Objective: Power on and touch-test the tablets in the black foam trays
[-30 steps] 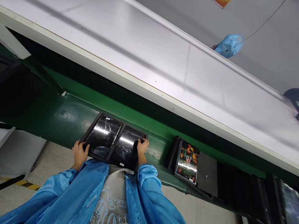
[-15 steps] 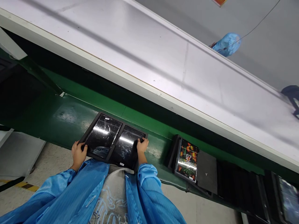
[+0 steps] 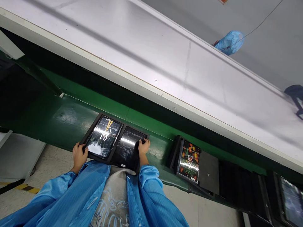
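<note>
A shallow black foam tray holds two tablets side by side, resting on the green shelf in front of my body. The left tablet has its screen lit, with an upside-down clock and a yellow shape. The right tablet is dark and reflects the ceiling light. My left hand is closed around the tray's lower left edge, thumb beside the left tablet. At the right side, my right hand grips the tray edge, its fingertips by the right tablet's edge; the undersides of both grips are hidden.
Further right stands another tray with a lit tablet, beside a dark grey panel and a row of black trays. A white worktop overhangs the green shelf. Beyond it, a blue-capped person is visible.
The left tablet's screen has gone from dark to lit, showing a clock. Both hands keep their hold on the tray. The view has shifted slightly.
</note>
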`<state>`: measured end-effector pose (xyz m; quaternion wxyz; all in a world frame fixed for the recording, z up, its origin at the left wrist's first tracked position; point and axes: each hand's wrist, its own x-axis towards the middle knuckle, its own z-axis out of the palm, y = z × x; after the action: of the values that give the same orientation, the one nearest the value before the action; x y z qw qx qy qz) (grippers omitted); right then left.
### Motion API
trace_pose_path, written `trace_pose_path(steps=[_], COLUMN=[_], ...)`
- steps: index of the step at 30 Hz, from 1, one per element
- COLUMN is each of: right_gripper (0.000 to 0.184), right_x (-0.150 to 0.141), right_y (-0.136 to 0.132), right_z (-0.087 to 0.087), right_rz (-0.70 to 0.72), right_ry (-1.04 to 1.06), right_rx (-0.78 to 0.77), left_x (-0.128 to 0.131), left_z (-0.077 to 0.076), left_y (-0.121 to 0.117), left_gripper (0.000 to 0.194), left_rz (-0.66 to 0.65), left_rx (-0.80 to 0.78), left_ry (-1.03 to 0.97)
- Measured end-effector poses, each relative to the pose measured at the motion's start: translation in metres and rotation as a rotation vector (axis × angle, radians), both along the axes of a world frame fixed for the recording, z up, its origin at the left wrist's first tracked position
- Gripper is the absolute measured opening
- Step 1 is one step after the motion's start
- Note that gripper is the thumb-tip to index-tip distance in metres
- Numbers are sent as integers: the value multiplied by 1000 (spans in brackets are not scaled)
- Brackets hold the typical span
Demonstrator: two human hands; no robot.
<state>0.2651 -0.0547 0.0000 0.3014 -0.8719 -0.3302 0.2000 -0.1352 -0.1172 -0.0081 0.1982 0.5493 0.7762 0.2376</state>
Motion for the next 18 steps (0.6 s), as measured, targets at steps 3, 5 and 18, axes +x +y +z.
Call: trace_pose_path(steps=[3, 5, 18], right_gripper=[32, 32, 26], right_x=[-1, -1, -4], right_y=[-4, -5, -2], right_z=[2, 2, 5], right_rz=[10, 13, -1], right_ry=[7, 6, -3], right_rx=[4, 8, 3], left_x=[-5, -9, -26], left_z=[2, 4, 6], left_y=[-6, -11, -13], left_gripper=[43, 44, 47], left_rz=[-54, -73, -4], left_rx=[18, 33, 34], left_ry=[14, 23, -25])
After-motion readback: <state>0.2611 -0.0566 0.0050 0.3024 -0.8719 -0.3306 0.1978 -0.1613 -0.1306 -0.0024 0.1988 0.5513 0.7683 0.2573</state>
